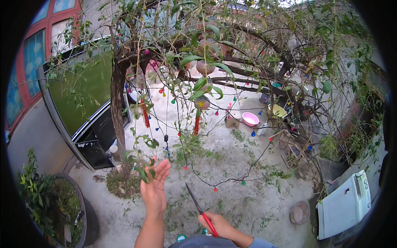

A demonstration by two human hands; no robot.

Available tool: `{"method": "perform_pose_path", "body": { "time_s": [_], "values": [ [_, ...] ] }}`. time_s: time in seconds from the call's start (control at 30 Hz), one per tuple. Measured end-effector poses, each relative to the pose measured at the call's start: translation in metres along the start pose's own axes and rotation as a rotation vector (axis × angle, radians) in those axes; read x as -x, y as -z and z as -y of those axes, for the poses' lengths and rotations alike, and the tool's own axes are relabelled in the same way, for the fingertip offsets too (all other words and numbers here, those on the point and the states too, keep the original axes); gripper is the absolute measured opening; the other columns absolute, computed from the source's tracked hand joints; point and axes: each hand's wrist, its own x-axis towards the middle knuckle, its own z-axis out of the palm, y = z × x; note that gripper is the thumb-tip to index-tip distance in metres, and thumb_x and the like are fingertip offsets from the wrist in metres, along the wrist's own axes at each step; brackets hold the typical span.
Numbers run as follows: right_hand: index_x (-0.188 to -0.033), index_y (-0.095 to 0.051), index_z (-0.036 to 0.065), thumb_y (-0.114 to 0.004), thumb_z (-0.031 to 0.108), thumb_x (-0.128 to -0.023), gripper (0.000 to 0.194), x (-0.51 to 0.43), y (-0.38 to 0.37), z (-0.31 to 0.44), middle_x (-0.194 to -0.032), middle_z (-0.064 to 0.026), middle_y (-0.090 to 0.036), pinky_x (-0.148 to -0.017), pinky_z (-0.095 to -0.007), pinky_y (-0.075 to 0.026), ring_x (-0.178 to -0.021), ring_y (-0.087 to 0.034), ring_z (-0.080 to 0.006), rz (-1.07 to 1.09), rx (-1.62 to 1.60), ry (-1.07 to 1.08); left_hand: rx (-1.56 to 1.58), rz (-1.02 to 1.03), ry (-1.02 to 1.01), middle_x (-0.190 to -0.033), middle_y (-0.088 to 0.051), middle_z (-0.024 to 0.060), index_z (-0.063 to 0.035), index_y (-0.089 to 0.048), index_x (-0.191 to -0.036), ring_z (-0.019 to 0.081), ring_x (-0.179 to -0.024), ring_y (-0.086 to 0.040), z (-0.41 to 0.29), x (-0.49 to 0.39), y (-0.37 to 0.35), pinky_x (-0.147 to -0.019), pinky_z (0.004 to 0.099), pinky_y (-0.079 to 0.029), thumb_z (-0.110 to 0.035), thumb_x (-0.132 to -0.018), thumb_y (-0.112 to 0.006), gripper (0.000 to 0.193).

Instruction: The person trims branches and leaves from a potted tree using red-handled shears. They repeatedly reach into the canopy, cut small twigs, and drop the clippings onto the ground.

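My left hand (157,189) is raised with its palm turned up and its fingers apart. A hanging leafy vine shoot (148,172) droops in front of its thumb and fingers; whether they touch is hard to tell. Lower and to the right, my right hand (217,223) grips scissors (207,214) by their red handles. The dark blades point up and to the left and look closed. Between and beyond my hands sags a black cable with coloured bulbs (228,180).
A brown trunk (118,105) carries tangled vines overhead, with hanging lanterns (202,103) and red tassels (144,114). Cut leaves litter the concrete ground (192,223). At left stands a large planter (90,217); at right, a white washing machine (341,201) and a bucket (300,212). Farther off sits a pink basin (250,119).
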Motion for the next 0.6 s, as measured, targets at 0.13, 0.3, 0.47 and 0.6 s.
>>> {"method": "perform_pose_path", "body": {
  "time_s": [0.13, 0.3, 0.47, 0.6],
  "values": [
    [-0.085, -0.053, 0.007, -0.047, 0.053, -0.095, 0.048, 0.01, -0.01, -0.001, -0.062, 0.0016, -0.05, -0.047, -0.0239, -0.043, -0.05, -0.053, -0.0076, 0.075, -0.022, -0.059, 0.125, 0.01, 0.006, -0.1, -0.063, 0.0133, 0.0034, -0.045, -0.127, 0.0199, -0.091, -0.061, -0.02, 0.001, -0.01, -0.085, 0.0324, -0.048, -0.027, -0.097, -0.053, 0.044],
    [-0.079, -0.054, 0.006, -0.038, 0.054, -0.097, 0.054, 0.024, -0.028, -0.004, -0.055, -0.0001, -0.048, -0.043, -0.024, -0.038, -0.044, -0.05, -0.0097, -0.049, 0.014, 0.101, 0.114, -0.047, 0.037, -0.086, -0.06, 0.0071, 0.0001, -0.052, -0.117, 0.0138, -0.079, -0.056, -0.026, 0.005, -0.006, -0.076, 0.0288, -0.048, -0.016, -0.095, -0.057, 0.027],
    [-0.088, -0.061, 0.008, -0.042, 0.039, -0.099, 0.038, 0.037, -0.049, -0.019, -0.05, 0.002, -0.046, -0.039, -0.0253, -0.034, -0.043, -0.048, -0.0089, -0.164, -0.113, 0.143, 0.163, -0.018, 0.115, -0.091, -0.062, 0.0078, -0.001, -0.053, -0.113, 0.015, -0.082, -0.058, -0.023, 0.009, 0.007, -0.077, 0.0286, -0.048, -0.019, -0.096, -0.055, 0.025],
    [-0.092, -0.06, 0.009, -0.048, 0.034, -0.098, 0.028, 0.052, -0.049, -0.028, -0.055, 0.0016, -0.05, -0.04, -0.0261, -0.036, -0.046, -0.05, -0.0081, -0.174, -0.302, 0.054, 0.132, -0.032, 0.247, -0.088, -0.062, 0.0066, -0.002, -0.054, -0.113, 0.0133, -0.081, -0.058, 0.0, 0.022, 0.01, -0.074, 0.0271, -0.048, -0.023, -0.099, -0.05, 0.025]
  ]
}}
